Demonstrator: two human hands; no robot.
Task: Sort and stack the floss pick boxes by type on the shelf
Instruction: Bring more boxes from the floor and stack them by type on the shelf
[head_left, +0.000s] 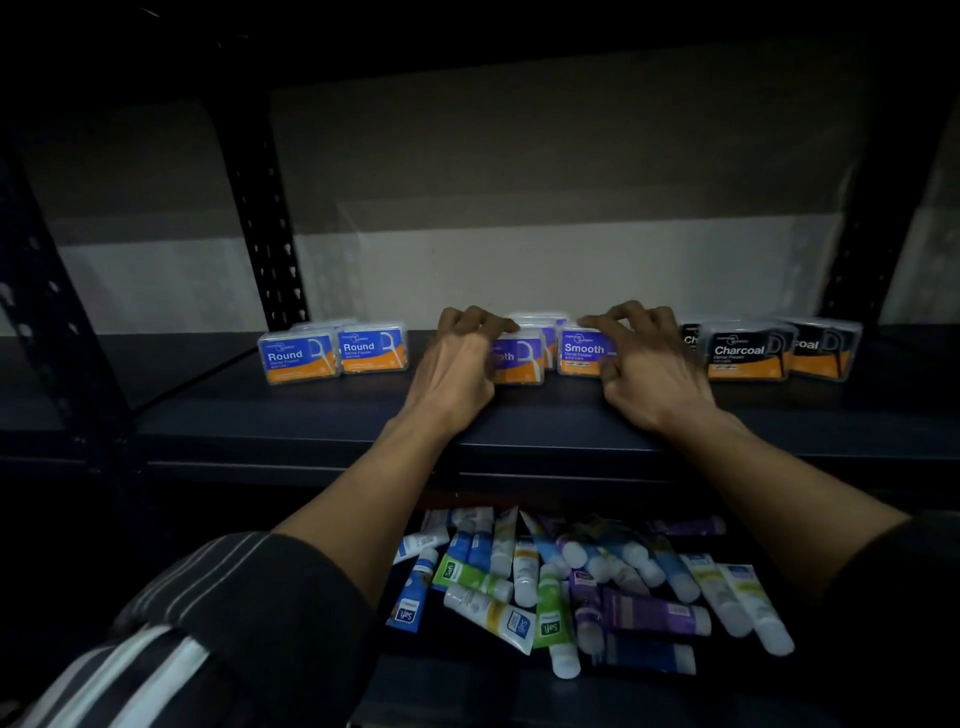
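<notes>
Shelf (270, 415) front free; box row (371, 351) blocks back.

Shelf (519, 415): carrying three groups of floss pick boxes, standing in a row from left to right.
Round boxes (332, 353): sitting at the left end, two side by side in front, more behind.
Left Smooth box (519, 358): sitting mid-row, with the left hand (457, 358) curling over its top.
Right Smooth box (582, 353): standing just beside it, with the right hand (649, 364) curling over it.
Charcoal boxes (743, 356): sitting at the right end, one standing ahead of two others.
Tubes (571, 582): lying heaped on the level below, between the forearms.
</notes>
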